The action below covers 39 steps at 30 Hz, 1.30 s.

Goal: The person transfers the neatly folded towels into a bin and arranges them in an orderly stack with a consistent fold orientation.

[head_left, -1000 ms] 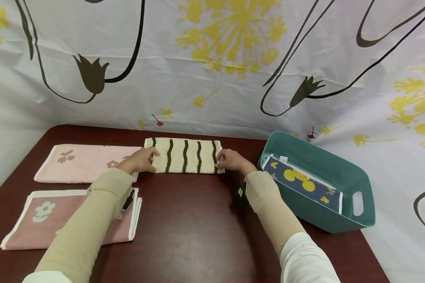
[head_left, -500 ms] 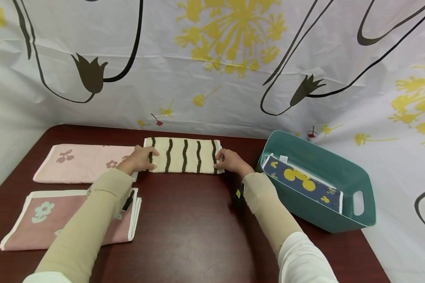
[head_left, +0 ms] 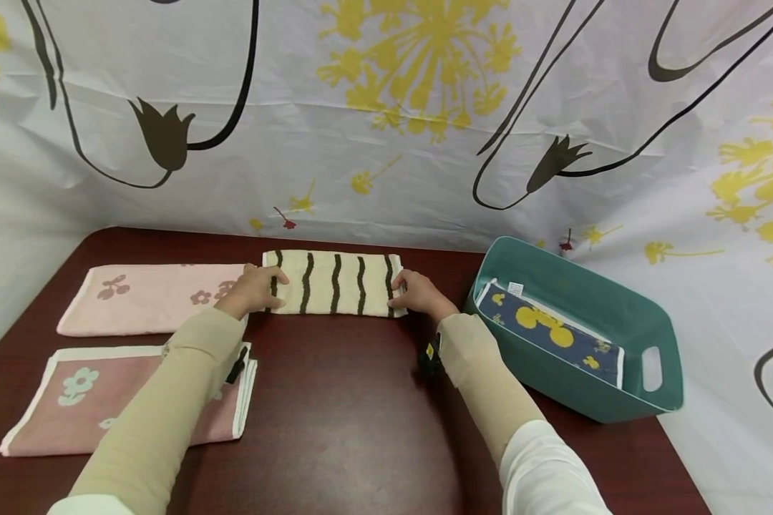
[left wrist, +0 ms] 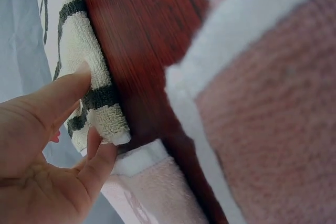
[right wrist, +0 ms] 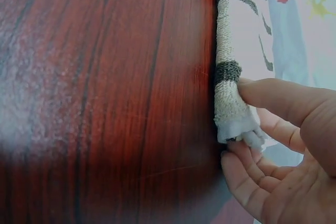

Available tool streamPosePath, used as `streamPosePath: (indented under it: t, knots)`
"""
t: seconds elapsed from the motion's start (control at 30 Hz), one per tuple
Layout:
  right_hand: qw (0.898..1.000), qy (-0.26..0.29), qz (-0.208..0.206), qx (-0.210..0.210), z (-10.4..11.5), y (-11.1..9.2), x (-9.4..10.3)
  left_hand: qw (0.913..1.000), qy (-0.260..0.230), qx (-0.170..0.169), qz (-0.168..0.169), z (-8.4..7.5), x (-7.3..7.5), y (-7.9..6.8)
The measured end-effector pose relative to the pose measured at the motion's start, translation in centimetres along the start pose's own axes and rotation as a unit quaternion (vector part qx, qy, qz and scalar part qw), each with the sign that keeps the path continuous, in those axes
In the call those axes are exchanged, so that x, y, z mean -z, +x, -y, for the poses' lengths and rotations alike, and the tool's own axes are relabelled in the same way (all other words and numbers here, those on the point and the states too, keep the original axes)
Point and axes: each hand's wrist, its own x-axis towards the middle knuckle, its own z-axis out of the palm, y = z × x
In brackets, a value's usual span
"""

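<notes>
A folded cream towel (head_left: pixel 349 284) with wavy dark stripes lies flat near the table's back edge. My left hand (head_left: pixel 255 289) is at its left end: in the left wrist view the thumb (left wrist: pixel 73 85) lies on top and the fingers (left wrist: pixel 100 163) curl against the end, beside a white-edged pink towel. At the opposite end, my right hand (head_left: pixel 421 292) pinches the corner; the thumb (right wrist: pixel 273 93) rests on the cloth and the fingers (right wrist: pixel 244 179) bend round the edge, their tips partly hidden.
A pale pink towel (head_left: pixel 148 300) and a darker pink flowered towel (head_left: pixel 129 372) lie folded at the left, partly under my left arm. Right of my right hand, a green bin (head_left: pixel 592 293) holds a blue towel (head_left: pixel 554 332). A patterned cloth wall (head_left: pixel 386 179) stands behind the table (head_left: pixel 341 415).
Both hands stay at the ends of the striped towel, which lies nearly unmoved. The pale pink towel has shifted slightly left, and my right forearm has drifted a little left.
</notes>
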Motion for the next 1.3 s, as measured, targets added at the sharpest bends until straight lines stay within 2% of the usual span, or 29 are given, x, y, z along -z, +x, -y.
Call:
streamPosePath:
  t: [0.33, 0.57, 0.83, 0.97, 1.3]
  knots:
    - [0.998, 0.064, -0.001, -0.006, -0.7, 0.4, -0.4, 1.0, -0.005, -0.003, -0.004, -0.1, -0.2, 0.3]
    - [0.996, 0.084, 0.016, 0.004, -0.6, 0.4, -0.8, 0.9996, 0.021, -0.007, -0.016, -0.7, -0.2, 0.4]
    - [0.994, 0.109, -0.022, -0.005, -0.5, 0.3, -1.2, 0.9999, 0.012, -0.002, -0.006, -1.3, -0.1, 0.4]
    - [0.994, 0.101, -0.034, -0.01, -0.4, 0.2, -1.4, 0.9999, 0.012, -0.01, -0.007, -1.3, -0.3, 0.5]
    - [0.992, 0.11, -0.062, -0.011, -0.4, -0.3, -1.4, 0.9979, -0.007, -0.028, -0.058, -0.9, -0.7, 0.3]
